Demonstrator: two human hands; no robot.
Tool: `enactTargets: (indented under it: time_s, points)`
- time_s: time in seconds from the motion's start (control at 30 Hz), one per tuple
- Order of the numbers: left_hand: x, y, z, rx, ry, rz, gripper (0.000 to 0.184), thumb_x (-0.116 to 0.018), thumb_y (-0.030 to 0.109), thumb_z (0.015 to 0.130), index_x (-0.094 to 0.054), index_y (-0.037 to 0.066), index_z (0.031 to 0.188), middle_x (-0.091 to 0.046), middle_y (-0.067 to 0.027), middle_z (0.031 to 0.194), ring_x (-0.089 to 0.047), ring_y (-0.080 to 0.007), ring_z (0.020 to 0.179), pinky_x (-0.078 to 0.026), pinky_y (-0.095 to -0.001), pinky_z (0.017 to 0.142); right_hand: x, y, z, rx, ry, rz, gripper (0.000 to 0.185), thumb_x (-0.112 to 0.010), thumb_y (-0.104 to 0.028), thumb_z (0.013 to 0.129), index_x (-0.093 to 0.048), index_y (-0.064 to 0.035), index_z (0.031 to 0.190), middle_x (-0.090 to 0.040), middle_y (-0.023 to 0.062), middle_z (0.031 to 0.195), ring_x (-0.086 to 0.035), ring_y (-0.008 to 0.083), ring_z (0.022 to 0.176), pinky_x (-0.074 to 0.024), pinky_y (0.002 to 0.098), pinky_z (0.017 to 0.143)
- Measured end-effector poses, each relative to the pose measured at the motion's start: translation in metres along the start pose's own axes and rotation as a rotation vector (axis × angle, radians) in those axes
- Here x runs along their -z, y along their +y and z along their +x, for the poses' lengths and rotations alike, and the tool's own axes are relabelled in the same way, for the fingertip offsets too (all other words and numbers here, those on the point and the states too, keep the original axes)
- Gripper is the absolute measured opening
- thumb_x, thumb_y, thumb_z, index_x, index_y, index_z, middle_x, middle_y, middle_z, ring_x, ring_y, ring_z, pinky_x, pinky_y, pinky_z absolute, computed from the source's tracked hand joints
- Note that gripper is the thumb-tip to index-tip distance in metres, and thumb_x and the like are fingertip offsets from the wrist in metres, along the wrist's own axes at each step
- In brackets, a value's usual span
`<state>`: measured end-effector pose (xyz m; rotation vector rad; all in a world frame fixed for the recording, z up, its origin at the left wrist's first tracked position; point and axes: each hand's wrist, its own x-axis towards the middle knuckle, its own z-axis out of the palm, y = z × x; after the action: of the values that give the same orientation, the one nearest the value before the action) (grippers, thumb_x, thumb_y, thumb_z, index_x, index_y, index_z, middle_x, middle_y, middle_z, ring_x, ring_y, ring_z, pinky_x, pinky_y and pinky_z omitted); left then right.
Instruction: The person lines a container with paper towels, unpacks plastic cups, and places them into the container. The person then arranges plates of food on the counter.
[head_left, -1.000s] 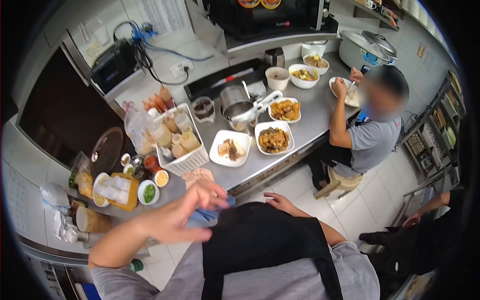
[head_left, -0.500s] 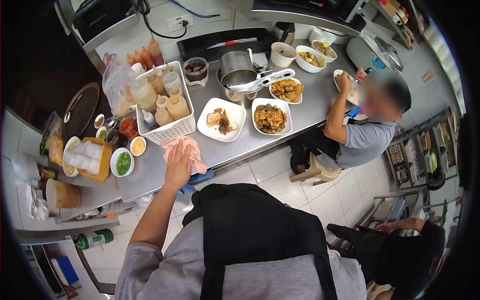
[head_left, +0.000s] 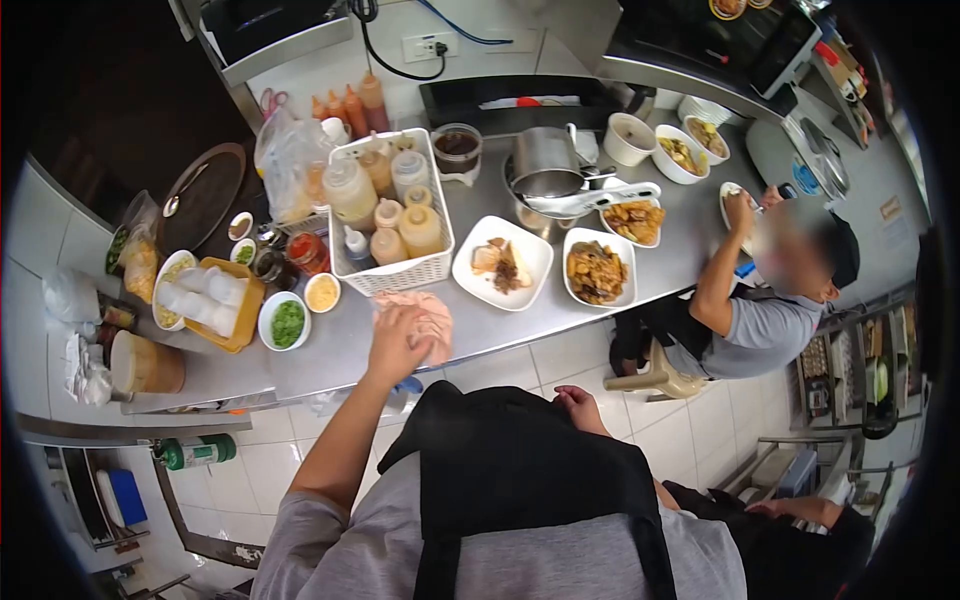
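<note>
My left hand (head_left: 398, 345) is on a crumpled pink cloth (head_left: 432, 322) at the counter's front edge, its fingers bent and closed on the fabric. A white basket of squeeze bottles (head_left: 437, 272) stands just behind the cloth. To the cloth's right is a square white plate (head_left: 470, 277) with bits of food. My right hand (head_left: 578, 408) hangs in front of the black apron (head_left: 530, 470), below counter level, its fingers curled with nothing visible in them. The nearest dish to it is a bowl of brown saucy food (head_left: 597, 272).
Bowls of chopped greens (head_left: 287, 322) and yellow bits (head_left: 322, 293) sit left of the cloth. A metal pot (head_left: 548, 160) holds the back. On the right a person (head_left: 765, 310) sits eating; another person's arm (head_left: 810, 510) shows at lower right.
My left hand has come down from the air onto the cloth, and its flat fingers have since bent. My right hand, hidden half a second ago, shows again. The view has shifted.
</note>
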<state>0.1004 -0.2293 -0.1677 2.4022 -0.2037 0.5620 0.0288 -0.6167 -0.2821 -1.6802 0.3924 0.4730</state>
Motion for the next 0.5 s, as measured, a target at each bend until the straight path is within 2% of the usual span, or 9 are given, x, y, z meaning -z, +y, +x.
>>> enactTargets:
  time_s: [0.07, 0.13, 0.17, 0.23, 0.3, 0.33, 0.4, 0.47, 0.5]
  points:
    - [0.013, 0.004, -0.004, -0.035, 0.032, -0.056, 0.028, -0.075, 0.015, 0.068, -0.067, 0.012, 0.094, -0.056, -0.0092, 0.106, -0.052, -0.0297, 0.098, -0.042, -0.0421, 0.082, -0.021, -0.019, 0.006, 0.035, -0.103, -0.067, 0.017, -0.058, -0.014, 0.094, -0.068, -0.0019, 0.101, -0.069, 0.0052, 0.090, -0.061, 0.0103, 0.080, -0.0478, 0.0243, 0.076]
    - [0.025, 0.001, -0.004, -0.228, 0.239, 0.338, 0.040, -0.077, 0.018, 0.067, -0.065, 0.018, 0.106, -0.053, -0.0060, 0.109, -0.051, -0.0274, 0.102, -0.040, -0.0409, 0.089, -0.043, -0.053, 0.008, 0.080, -0.189, -0.130, 0.015, -0.059, -0.012, 0.093, -0.068, -0.0020, 0.099, -0.069, 0.0047, 0.090, -0.060, 0.0097, 0.080, -0.0478, 0.0238, 0.075]
    - [0.025, -0.005, 0.002, -0.284, 0.316, 0.406, 0.045, -0.078, 0.021, 0.068, -0.063, 0.024, 0.110, -0.053, -0.0038, 0.112, -0.048, -0.0249, 0.109, -0.037, -0.0421, 0.095, -0.051, -0.077, 0.006, 0.057, -0.280, -0.165, 0.011, -0.062, -0.010, 0.091, -0.068, -0.0023, 0.097, -0.068, 0.0039, 0.089, -0.059, 0.0093, 0.079, -0.0476, 0.0236, 0.074]
    - [0.031, -0.003, 0.031, -0.340, 0.317, 0.466, 0.042, -0.078, 0.023, 0.069, -0.063, 0.024, 0.108, -0.052, -0.0049, 0.114, -0.046, -0.0249, 0.112, -0.034, -0.0445, 0.097, -0.053, -0.129, -0.006, 0.030, -0.355, -0.201, 0.008, -0.065, -0.007, 0.089, -0.068, -0.0027, 0.094, -0.067, 0.0032, 0.088, -0.059, 0.0090, 0.078, -0.0473, 0.0234, 0.073]
    - [0.032, 0.003, 0.063, -0.360, 0.283, 0.538, 0.037, -0.078, 0.029, 0.071, -0.064, 0.028, 0.105, -0.051, -0.0015, 0.119, -0.043, -0.0225, 0.116, -0.030, -0.0460, 0.098, -0.046, -0.190, -0.024, 0.183, -0.425, -0.071, 0.001, -0.065, -0.001, 0.086, -0.065, -0.0014, 0.085, -0.065, 0.0034, 0.086, -0.060, 0.0102, 0.083, -0.0473, 0.0233, 0.077]
    - [0.030, 0.000, 0.068, -0.360, 0.278, 0.527, 0.037, -0.078, 0.029, 0.071, -0.064, 0.028, 0.105, -0.051, -0.0015, 0.119, -0.043, -0.0225, 0.116, -0.030, -0.0460, 0.098, -0.038, -0.230, -0.041, 0.258, -0.383, 0.050, 0.009, -0.069, -0.002, 0.082, -0.061, -0.0020, 0.078, -0.063, 0.0053, 0.081, -0.060, 0.0144, 0.083, -0.0471, 0.0253, 0.076]
    - [0.022, -0.007, 0.082, -0.368, 0.267, 0.630, 0.036, -0.067, 0.023, 0.077, -0.063, 0.030, 0.112, -0.053, 0.0043, 0.121, -0.043, -0.0195, 0.118, -0.032, -0.0428, 0.096, 0.001, -0.288, -0.069, 0.747, -0.465, -0.023, 0.018, -0.072, -0.012, 0.081, -0.060, -0.0059, 0.069, -0.064, 0.0064, 0.080, -0.059, 0.0184, 0.073, -0.0466, 0.0291, 0.063]
    - [0.014, -0.020, 0.093, -0.371, 0.267, 0.619, 0.032, -0.062, 0.022, 0.080, -0.063, 0.031, 0.111, -0.053, 0.0057, 0.122, -0.042, -0.0196, 0.119, -0.032, -0.0419, 0.095, 0.042, -0.306, -0.125, 0.825, -1.064, 0.071, 0.021, -0.070, -0.024, 0.082, -0.063, -0.0052, 0.075, -0.064, 0.0110, 0.080, -0.061, 0.0246, 0.069, -0.0476, 0.0337, 0.058]
    - [0.011, -0.025, 0.103, -0.366, 0.282, 0.625, 0.032, -0.062, 0.021, 0.080, -0.064, 0.031, 0.110, -0.053, 0.0052, 0.122, -0.042, -0.0194, 0.119, -0.032, -0.0418, 0.095, 0.027, -0.346, -0.146, 1.116, -1.179, 0.209, 0.013, -0.064, -0.015, 0.085, -0.064, -0.0018, 0.083, -0.062, 0.0122, 0.074, -0.061, 0.0212, 0.063, -0.0469, 0.0320, 0.052]
